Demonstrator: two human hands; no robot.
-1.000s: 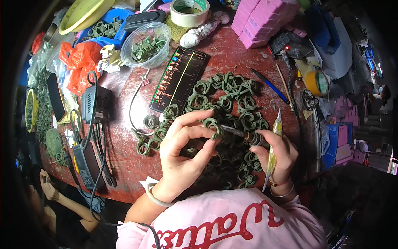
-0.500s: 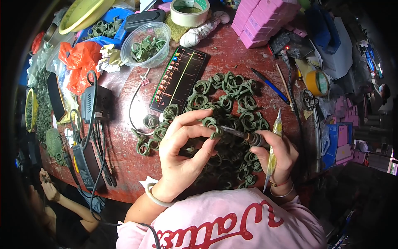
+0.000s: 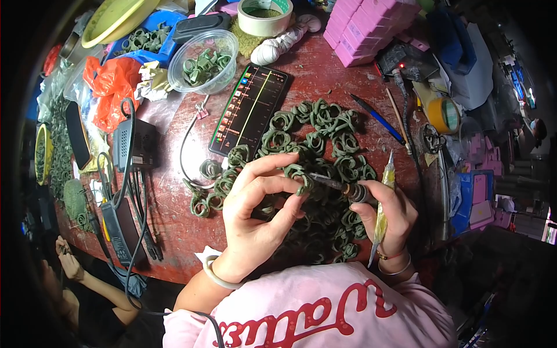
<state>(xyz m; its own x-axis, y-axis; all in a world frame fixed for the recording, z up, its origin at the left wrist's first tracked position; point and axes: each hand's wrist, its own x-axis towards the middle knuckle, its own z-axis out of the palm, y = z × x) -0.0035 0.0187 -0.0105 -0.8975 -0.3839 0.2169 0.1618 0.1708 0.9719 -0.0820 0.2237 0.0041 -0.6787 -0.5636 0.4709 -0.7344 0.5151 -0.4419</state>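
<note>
Toward the near edge of the scuffed red tabletop (image 3: 168, 223), the left hand (image 3: 255, 214) pinches a dull-green, wax-like ring (image 3: 299, 173) between thumb and fingers. To its right, the right hand (image 3: 390, 217) grips a dark, slender-tipped tool (image 3: 347, 190), long axis aimed leftward; tip contact is unclear.

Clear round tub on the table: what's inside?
A loose heap of small green curled pieces shows inside the clear round tub. The lower pieces, and the bottom directly beneath the heap, are covered, so I can't tell how many there are.
</note>
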